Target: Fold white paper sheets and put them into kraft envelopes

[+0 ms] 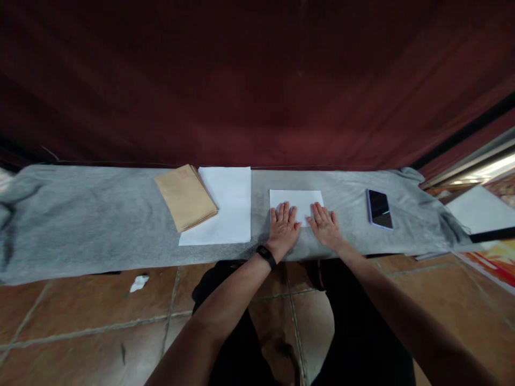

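A small white sheet of paper (295,197), apparently folded, lies flat on the grey cloth before me. My left hand (284,225) rests palm down on its lower left part, fingers spread. On its lower right part lies my right hand (325,225), also flat with the fingers out. Both hands press on the sheet and hold nothing. To the left is a larger stack of white paper (233,203), partly covered by a pile of brown envelopes (185,198) set at an angle.
Grey cloth (100,214) covers the long, narrow surface. A phone (379,209) lies on it to the right. Behind rises a dark red panel (257,107). A scrap of white paper (139,283) is on the tiled floor (120,311).
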Available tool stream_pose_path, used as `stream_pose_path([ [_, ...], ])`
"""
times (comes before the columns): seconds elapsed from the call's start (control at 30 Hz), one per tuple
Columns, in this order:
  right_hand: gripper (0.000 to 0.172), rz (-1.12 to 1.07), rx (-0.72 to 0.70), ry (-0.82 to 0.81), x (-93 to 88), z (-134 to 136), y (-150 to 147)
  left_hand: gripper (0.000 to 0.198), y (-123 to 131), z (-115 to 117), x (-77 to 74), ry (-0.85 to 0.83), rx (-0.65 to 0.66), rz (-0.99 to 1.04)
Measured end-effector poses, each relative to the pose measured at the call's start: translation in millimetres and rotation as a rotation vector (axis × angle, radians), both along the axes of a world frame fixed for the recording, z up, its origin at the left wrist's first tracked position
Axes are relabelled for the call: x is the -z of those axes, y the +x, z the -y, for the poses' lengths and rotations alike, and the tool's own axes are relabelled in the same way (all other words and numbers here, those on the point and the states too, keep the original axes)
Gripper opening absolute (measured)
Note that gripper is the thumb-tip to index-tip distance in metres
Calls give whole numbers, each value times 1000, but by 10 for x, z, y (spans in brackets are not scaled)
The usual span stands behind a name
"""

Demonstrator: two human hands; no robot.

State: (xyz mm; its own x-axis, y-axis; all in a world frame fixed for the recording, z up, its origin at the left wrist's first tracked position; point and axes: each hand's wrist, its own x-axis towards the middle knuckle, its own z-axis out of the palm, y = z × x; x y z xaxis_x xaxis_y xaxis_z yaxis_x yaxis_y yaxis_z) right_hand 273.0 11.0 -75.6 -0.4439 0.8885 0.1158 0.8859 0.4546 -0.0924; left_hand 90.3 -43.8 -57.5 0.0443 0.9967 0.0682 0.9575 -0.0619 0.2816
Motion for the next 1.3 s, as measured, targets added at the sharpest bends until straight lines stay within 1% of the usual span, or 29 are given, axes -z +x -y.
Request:
stream_pose_path([
  [0.1, 60, -27, 15, -4, -22, -24, -32, 60, 5, -9, 2, -5, 6, -10],
  [0.17, 59, -51, 35, -21, -66, -60, -88, 60, 13, -18, 10, -9, -1, 1],
  [0.23, 59, -83, 21, -34, -129, -99, -173, 61, 22, -28, 20, -11, -12, 30],
  [0.37, 55, -142, -151, -79, -207, -137, -369, 60, 27, -48, 49, -24, -13, 68],
  [0.43, 53, -164, -223, -114, -193, -145, -428, 59, 23, -54, 60, -33, -12, 56],
  [0.47, 52, -177, -231, -125, -175, -152, -441, 59, 21, -56, 63, -37, -14, 45],
  [0.67, 56, -297, -94, -118, -73, -245, -360, 61, 19, -40, 21, -39, -49, 1],
  [0.83, 57, -365, -49, -118, -55, -286, -279, 61, -9, -20, -57, 1, -125, 18],
  [0.93, 56, -332, -47, -97, -54, -290, -282, 59, 14, -124, -131, 50, -133, 42],
  [1.0, 56, -274, -41, -70, -54, -287, -300, 58, 66, -268, -179, 54, -98, 33],
  [1.07, 55, -194, -35, -33, -52, -284, -318, 57, 127, -439, -200, 18, -64, -3],
  [1.17, 54, -91, -41, 32, -48, -282, -328, 58, 165, -634, -157, -34, -40, -71],
  [1.23, 54, -66, -50, 63, -47, -285, -321, 59, 129, -677, -90, -25, -37, -111],
  [1.3, 54, -72, -56, 81, -47, -292, -305, 60, 54, -657, -21, 0, -48, -140],
])
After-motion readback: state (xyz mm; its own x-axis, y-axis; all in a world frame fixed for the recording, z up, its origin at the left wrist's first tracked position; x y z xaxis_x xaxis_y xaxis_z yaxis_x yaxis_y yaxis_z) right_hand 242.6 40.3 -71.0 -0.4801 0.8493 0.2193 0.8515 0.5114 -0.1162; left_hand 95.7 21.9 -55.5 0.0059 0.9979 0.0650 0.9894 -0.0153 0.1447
